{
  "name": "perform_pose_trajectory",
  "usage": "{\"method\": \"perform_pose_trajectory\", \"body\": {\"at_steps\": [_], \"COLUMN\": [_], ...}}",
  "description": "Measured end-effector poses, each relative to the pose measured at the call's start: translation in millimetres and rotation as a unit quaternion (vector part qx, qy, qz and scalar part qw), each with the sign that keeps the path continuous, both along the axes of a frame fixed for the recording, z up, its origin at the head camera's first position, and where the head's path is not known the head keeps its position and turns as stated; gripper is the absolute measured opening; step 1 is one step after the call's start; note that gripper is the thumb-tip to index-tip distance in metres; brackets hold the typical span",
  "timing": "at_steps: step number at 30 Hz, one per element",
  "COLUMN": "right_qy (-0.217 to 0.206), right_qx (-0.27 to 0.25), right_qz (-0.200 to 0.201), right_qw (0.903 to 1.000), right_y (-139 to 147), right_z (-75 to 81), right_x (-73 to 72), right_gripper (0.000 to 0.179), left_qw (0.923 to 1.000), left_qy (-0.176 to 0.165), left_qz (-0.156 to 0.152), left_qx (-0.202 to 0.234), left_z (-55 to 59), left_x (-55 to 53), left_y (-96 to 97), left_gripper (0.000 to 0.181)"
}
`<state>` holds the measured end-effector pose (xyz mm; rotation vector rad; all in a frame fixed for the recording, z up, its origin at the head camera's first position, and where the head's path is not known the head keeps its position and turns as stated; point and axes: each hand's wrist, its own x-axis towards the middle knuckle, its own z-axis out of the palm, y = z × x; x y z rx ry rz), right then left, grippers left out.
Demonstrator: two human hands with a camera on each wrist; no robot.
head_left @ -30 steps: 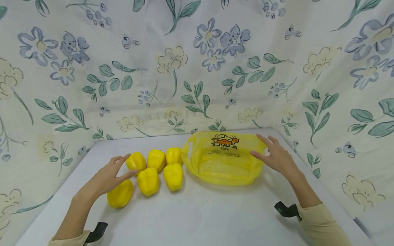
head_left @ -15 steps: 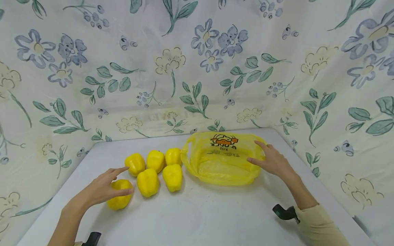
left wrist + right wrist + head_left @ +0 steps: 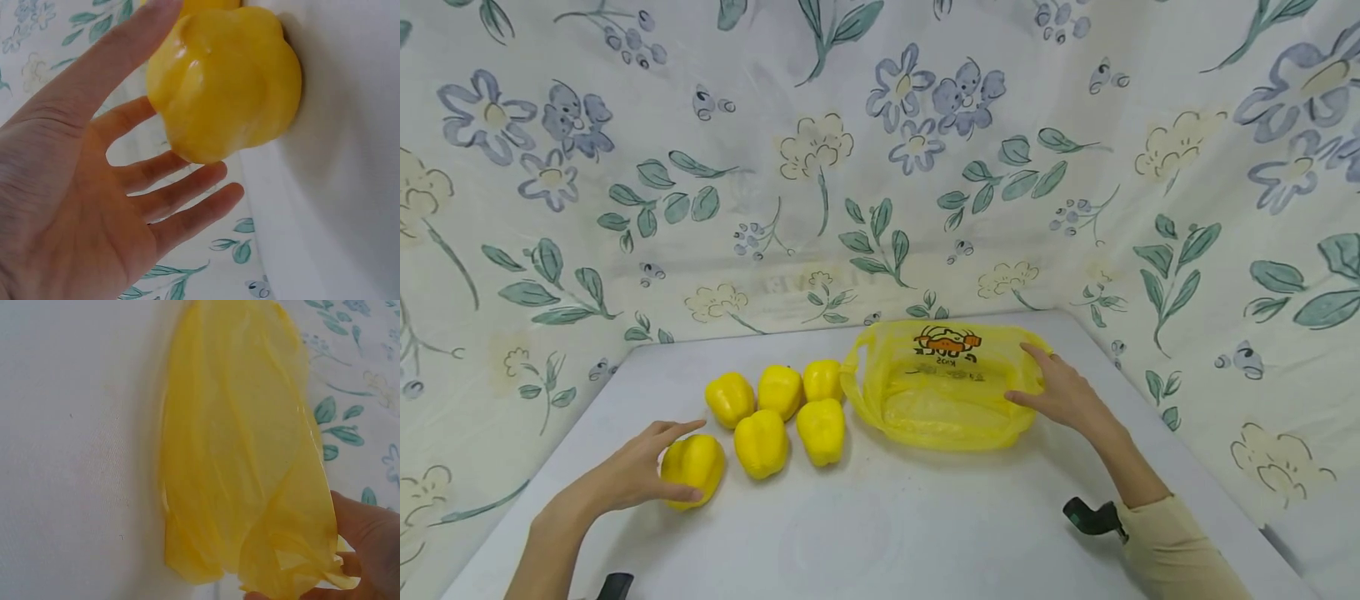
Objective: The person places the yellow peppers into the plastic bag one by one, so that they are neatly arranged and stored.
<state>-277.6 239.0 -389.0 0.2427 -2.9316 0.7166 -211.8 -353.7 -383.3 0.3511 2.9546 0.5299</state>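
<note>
A yellow bell pepper (image 3: 702, 465) lies apart at the front left of the white table. My left hand (image 3: 625, 471) reaches around it, the thumb on the near side and the index finger over the far side. The left wrist view shows the fingers of my left hand (image 3: 106, 187) spread and fairly straight beside the pepper (image 3: 228, 81); no firm grip shows. On the right, a yellow plastic bag (image 3: 958, 412) lies with its mouth toward me. My right hand (image 3: 1067, 396) touches its right rim, thumb and index finger spread. The bag (image 3: 237, 425) partly hides those fingers in the right wrist view.
Several more yellow bell peppers (image 3: 761, 444) stand in two rows between my left hand and the bag. The white table (image 3: 880, 525) ends at a floral curtain (image 3: 745, 208) behind and at the sides.
My left hand has moved down and toward me, from above the pepper group to around the front-left pepper. My right hand has shifted slightly left at the bag's rim. The peppers have not moved.
</note>
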Motion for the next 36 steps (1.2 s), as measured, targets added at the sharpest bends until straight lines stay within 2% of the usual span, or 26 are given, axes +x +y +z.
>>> {"method": "perform_pose_trajectory", "body": {"at_steps": [8,14,24,30,36], "right_qy": [0.015,0.022,0.024,0.021,0.021], "right_qx": [-0.013,-0.019,-0.023,-0.024,-0.026], "right_qz": [0.010,0.015,0.020,0.019,0.020], "right_qw": [0.9998,0.9995,0.9993,0.9993,0.9992], "right_y": [1,2,3,3,4], "right_z": [-2.4,-3.5,-3.0,-3.7,-4.6], "right_x": [-1.5,-2.5,-2.5,-2.7,-2.9], "right_gripper": [0.088,0.087,0.087,0.088,0.088], "left_qw": [0.9996,0.9995,0.9982,0.9980,0.9980], "left_qy": [-0.025,-0.016,-0.019,-0.023,0.004], "left_qz": [0.010,0.012,0.012,0.014,-0.001], "left_qx": [0.006,0.026,0.056,0.057,0.064], "left_z": [-5.4,-9.1,-18.8,-16.8,-8.2], "left_x": [-3.2,-2.8,-3.9,-4.0,-3.9], "left_y": [-3.9,-4.5,-8.9,-8.1,-5.3], "left_gripper": [0.098,0.102,0.103,0.104,0.101]}}
